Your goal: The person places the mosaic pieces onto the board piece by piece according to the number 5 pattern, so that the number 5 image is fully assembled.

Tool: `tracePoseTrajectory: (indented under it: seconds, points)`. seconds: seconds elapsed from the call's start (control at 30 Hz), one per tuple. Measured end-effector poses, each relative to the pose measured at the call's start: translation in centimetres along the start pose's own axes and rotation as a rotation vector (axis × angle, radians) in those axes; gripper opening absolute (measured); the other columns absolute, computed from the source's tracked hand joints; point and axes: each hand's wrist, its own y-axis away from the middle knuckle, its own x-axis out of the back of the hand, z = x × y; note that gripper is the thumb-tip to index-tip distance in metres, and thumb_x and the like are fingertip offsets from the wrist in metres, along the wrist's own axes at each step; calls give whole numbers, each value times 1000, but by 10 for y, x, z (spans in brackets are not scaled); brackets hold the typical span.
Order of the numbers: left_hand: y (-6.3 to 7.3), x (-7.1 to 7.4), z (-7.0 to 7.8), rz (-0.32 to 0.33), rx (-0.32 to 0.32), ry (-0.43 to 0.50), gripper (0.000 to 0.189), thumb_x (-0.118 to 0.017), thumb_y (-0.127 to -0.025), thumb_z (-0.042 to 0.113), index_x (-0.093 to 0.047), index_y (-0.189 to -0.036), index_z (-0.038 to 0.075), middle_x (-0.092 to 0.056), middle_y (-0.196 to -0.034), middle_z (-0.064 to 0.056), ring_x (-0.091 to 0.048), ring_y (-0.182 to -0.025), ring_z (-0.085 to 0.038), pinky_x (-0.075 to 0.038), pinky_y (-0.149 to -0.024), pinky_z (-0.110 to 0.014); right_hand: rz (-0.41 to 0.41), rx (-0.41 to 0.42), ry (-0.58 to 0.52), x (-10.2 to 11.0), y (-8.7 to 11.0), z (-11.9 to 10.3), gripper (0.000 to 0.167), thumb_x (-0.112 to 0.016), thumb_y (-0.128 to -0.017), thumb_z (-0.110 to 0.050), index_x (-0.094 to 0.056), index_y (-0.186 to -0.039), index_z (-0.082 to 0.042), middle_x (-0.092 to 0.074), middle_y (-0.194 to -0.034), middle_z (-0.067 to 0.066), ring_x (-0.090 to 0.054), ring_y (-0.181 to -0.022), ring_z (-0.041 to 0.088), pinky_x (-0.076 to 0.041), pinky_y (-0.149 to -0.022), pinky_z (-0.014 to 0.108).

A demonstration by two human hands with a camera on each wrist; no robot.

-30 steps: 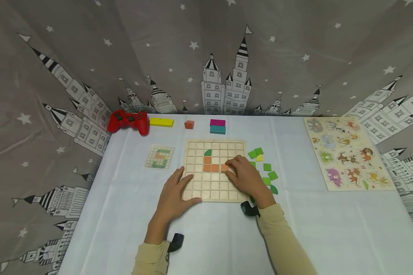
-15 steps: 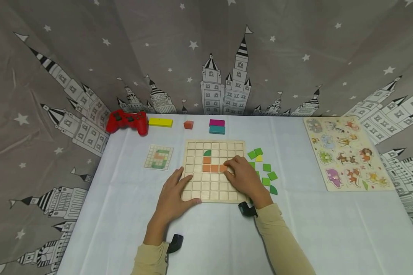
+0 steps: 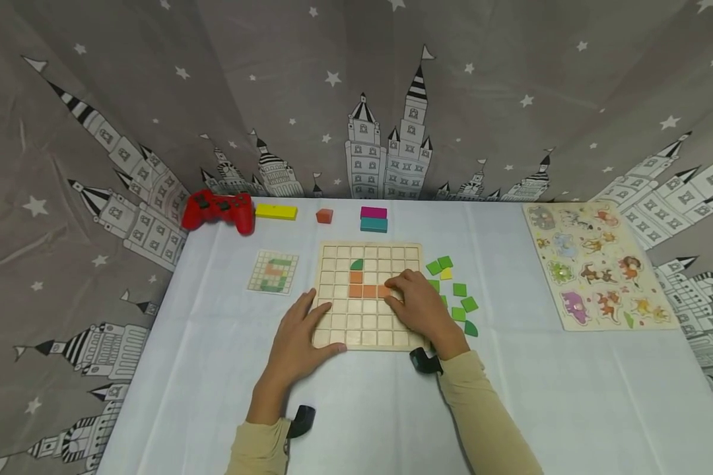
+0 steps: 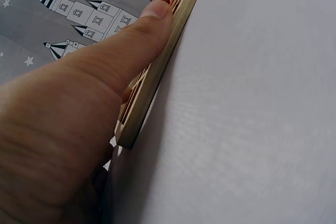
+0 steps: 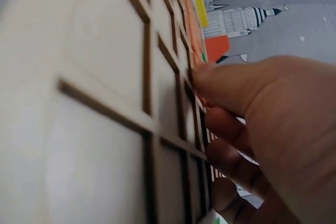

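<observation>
A wooden grid board (image 3: 362, 322) lies on the white-covered table. My left hand (image 3: 297, 340), fingers spread, rests at its front left corner, the thumb on the front rim and the fingers along the left side. My right hand (image 3: 423, 303) reaches over the board's right part and pinches an orange square tile (image 3: 383, 291) at the end of a row of orange tiles (image 3: 362, 291). Another orange tile (image 3: 356, 278) stands above that row's left end, with a green quarter-round tile (image 3: 357, 264) above it. The right fingertips partly hide the pinched tile.
Loose green square tiles (image 3: 460, 289) and a yellow triangle (image 3: 446, 273) lie right of the board. A pattern card (image 3: 273, 272) sits to its left. Behind are a red game controller (image 3: 218, 210) and coloured blocks (image 3: 373, 225). An animal puzzle (image 3: 594, 264) lies far right.
My right hand has shifted slightly left, bringing the orange tile from a small gap up against the end of the orange row. The left hand stays on the board's corner.
</observation>
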Motion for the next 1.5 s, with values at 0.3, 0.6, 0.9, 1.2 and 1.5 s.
tracePoseTrajectory:
  seconds: [0.3, 0.6, 0.9, 1.2, 1.5]
  points:
    - [0, -4, 0, 17, -28, 15, 89, -86, -73, 58, -56, -146, 17, -29, -168, -10, -24, -156, -36, -28, -121, -62, 71, -55, -96, 28, 21, 34, 36, -70, -97, -28, -69, -128, -9, -67, -121, 9, -62, -110, 27, -53, -94, 47]
    - [0, 0, 1, 2, -6, 0, 91, -84, -74, 60, -54, -148, 17, -27, -169, -10, -22, -157, -36, -27, -123, -62, 150, -197, -176, 60, 63, 112, 34, -72, -96, -22, -69, -127, -8, -68, -113, 13, -63, -101, 29, -51, -89, 46]
    - [0, 1, -1, -15, 5, -6, 92, -83, -74, 61, -53, -149, 19, -25, -170, -9, -19, -158, -34, -25, -124, -62, 61, -158, -240, 60, 78, 136, 42, -80, -89, -26, -71, -126, -9, -68, -125, 16, -55, -121, 35, -41, -107, 54]
    - [1, 1, -1, -7, 1, -1, 91, -84, -74, 59, -53, -149, 18, -25, -170, -9, -20, -157, -34, -26, -123, -61, 49, -126, -209, 60, 77, 135, 31, -81, -87, -14, -74, -116, -7, -68, -121, 17, -55, -116, 36, -41, -102, 51]
    - [1, 0, -2, -3, -3, -8, 91, -84, -74, 59, -53, -149, 18, -26, -169, -9, -21, -157, -35, -26, -123, -62, -16, -105, -188, 66, 75, 133, 34, -76, -90, -12, -71, -123, -8, -64, -122, 17, -51, -119, 37, -41, -105, 57]
